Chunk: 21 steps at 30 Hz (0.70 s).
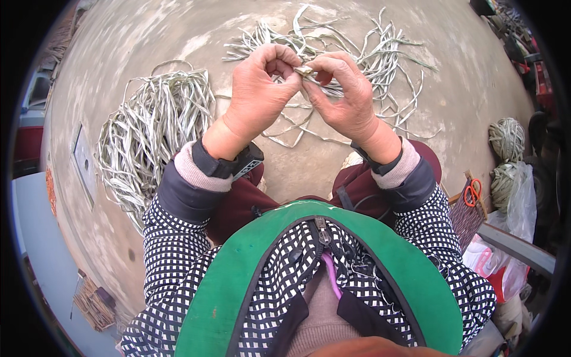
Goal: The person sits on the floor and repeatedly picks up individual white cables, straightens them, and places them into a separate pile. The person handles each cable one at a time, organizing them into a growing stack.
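Both my hands meet in front of me, fingertips pinched on one pale, flat fibre strip (pixel 305 70). My left hand (pixel 262 83) grips it between thumb and forefinger, the other fingers curled. From the other side my right hand (pixel 345 92) pinches the same strip, thumb below and forefinger above. A short folded piece shows between the two pinches; whether it is knotted I cannot tell. Beyond the hands a loose bunch of grey-green strips (pixel 386 62) spreads over the floor, partly hidden by them. To the left lies a big heap of long looped strips (pixel 154 128).
Concrete floor (pixel 297 178) lies under everything. At the right are coiled bundles of strips (pixel 507 138), orange-handled scissors (pixel 472 193), a clear plastic bag (pixel 520 196) and a metal bar (pixel 517 247). A square metal plate (pixel 83 163) is set in the floor at the left.
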Motion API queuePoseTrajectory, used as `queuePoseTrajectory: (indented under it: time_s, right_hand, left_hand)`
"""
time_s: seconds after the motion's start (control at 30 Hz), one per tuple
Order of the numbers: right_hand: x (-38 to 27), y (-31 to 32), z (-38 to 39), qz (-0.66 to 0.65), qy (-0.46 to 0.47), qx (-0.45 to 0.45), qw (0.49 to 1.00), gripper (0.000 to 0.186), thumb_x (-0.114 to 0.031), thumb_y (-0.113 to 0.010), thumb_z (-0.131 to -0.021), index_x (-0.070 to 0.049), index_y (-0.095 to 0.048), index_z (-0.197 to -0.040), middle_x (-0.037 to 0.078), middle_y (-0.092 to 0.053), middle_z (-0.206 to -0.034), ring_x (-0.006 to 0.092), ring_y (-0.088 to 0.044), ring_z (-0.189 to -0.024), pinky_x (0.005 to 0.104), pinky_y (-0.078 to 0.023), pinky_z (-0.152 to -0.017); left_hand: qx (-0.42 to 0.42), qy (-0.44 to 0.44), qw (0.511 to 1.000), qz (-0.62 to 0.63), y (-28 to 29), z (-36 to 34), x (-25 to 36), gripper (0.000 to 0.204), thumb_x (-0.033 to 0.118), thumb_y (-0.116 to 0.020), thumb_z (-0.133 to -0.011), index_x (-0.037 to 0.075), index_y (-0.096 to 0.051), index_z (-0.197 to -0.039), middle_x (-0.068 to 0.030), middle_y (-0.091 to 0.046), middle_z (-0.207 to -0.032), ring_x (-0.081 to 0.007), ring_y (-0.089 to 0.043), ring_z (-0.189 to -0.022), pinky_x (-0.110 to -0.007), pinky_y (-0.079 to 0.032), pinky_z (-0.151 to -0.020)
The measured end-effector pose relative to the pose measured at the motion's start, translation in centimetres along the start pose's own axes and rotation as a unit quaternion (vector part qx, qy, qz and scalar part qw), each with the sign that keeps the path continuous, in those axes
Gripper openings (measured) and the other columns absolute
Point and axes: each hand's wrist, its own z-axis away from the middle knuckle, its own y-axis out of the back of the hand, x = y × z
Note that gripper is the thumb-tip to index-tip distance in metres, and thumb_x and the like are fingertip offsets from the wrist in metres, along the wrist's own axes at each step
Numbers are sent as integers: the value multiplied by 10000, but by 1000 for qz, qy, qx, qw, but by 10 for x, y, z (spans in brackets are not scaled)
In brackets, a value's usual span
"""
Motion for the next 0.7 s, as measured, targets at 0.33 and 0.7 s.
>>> queuePoseTrajectory:
  time_s: [0.33, 0.7]
  right_hand:
    - [-6, 3, 12, 31, -85, -61, 994, 206, -167, -662, -861, -24, -560, -969, 68, -577, -753, 118, -558, -637, 239, -470, -585]
    - [-5, -2, 14, -51, -83, -16, 995, 105, -95, -549, -932, 8, -567, -919, 26, -562, -710, 84, -516, -633, 229, -436, -564]
  left_hand:
    - [17, -91, 980, -177, -10, 13, 12, 328, -45, -664, -692, 35, -608, -1004, -30, -592, -836, -71, -544, -683, -223, -468, -662]
    - [-35, -128, 964, -230, -12, 22, 7, 264, 124, -612, -787, -17, -571, -1006, -166, -572, -841, -331, -572, -781, -379, -476, -702]
